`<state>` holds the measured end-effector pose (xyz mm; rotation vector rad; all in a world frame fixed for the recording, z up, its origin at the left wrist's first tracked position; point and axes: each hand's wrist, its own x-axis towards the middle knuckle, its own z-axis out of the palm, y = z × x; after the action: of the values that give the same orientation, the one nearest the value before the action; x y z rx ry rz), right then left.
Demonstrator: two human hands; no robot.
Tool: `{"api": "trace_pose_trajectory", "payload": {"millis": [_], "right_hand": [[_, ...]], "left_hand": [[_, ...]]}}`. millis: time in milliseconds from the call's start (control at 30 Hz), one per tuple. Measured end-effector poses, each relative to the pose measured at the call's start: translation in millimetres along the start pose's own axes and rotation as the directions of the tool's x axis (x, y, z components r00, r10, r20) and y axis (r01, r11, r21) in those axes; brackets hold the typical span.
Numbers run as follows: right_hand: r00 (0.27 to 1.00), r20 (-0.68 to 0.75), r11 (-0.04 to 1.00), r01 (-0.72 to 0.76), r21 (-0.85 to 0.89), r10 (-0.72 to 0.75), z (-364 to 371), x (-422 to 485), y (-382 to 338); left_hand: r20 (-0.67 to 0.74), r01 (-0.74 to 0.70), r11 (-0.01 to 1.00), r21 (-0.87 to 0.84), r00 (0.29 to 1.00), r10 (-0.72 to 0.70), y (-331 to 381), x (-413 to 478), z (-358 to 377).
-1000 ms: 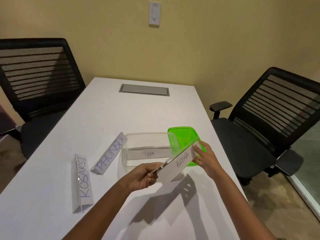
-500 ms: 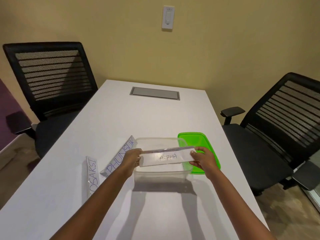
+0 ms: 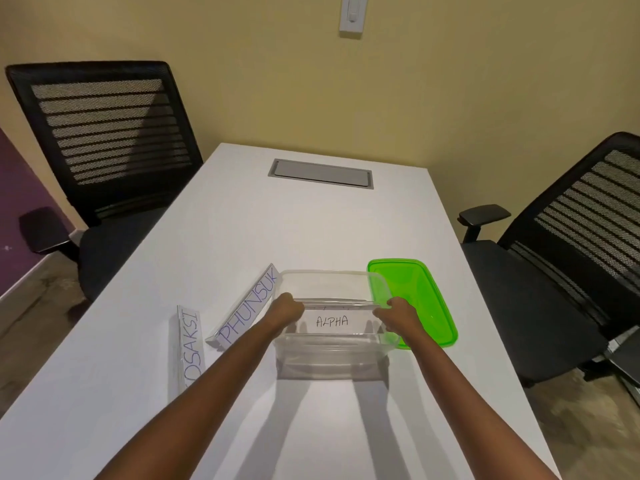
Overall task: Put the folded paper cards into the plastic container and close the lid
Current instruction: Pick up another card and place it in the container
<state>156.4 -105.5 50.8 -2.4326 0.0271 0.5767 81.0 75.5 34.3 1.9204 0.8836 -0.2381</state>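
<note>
The left forearm covers the first letter of the white folded paper card marked KOSAKSI (image 3: 188,344). The fingers of both hands are hidden inside the clear plastic container (image 3: 329,358), so their grip cannot be told. The black mesh chair (image 3: 571,258) is cut off by the right edge.

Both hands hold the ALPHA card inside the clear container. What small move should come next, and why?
Probably let go: both hands have the ALPHA card low inside the container, while PHUNSUK and KOSAKSI wait outside.

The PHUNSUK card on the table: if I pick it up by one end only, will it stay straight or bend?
The PHUNSUK card is long, thin folded paper, so it is probably very light. Its lengthwise crease likely stiffens it, so it should sag little. Pinching hard may flatten the fold, and a push would probably slide it over the smooth table.
</note>
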Motion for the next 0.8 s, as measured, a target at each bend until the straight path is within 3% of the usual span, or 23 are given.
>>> {"api": "trace_pose_trajectory", "payload": {"millis": [133, 333, 800], "right_hand": [[0.994, 0.026, 0.971, 0.107, -0.214, -0.104, 5, 7, -2], [0.99, 0.122, 0.933, 0.114, -0.341, -0.076, 23, 11, -2], [0.99, 0.12, 0.901, 0.115, -0.418, -0.07, 38, 18, 7]], "left_hand": [[0.055, 0.004, 0.99, 0.143, 0.998, -0.012, -3, 8, 11], [0.016, 0.028, 0.945, 0.325, 0.999, -0.035, -5, 13, 21], [-0.005, 0.106, 0.962, 0.25, 0.994, -0.108, -10, 17, 35]]}}
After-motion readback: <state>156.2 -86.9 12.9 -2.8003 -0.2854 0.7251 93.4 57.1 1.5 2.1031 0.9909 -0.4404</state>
